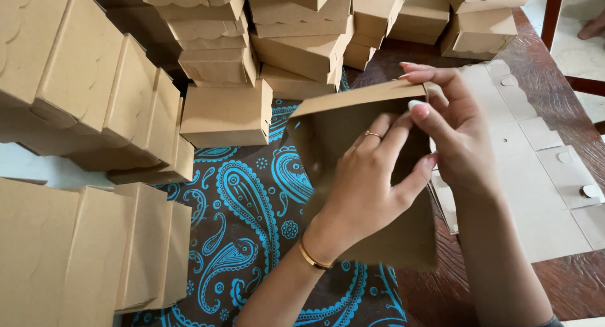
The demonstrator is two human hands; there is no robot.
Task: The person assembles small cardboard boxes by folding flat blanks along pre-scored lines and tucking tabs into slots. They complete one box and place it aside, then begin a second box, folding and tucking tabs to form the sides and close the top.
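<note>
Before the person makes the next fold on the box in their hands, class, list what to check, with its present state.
1. Left hand presses on the half-folded box: ok.
2. Right hand pinches the box's upper right corner: ok.
3. Flaps locked in their slots: cannot tell, hands hide them.
4. Flat blanks lie beside the right hand: ok.
5. Finished boxes stand apart from the hands: ok.
</note>
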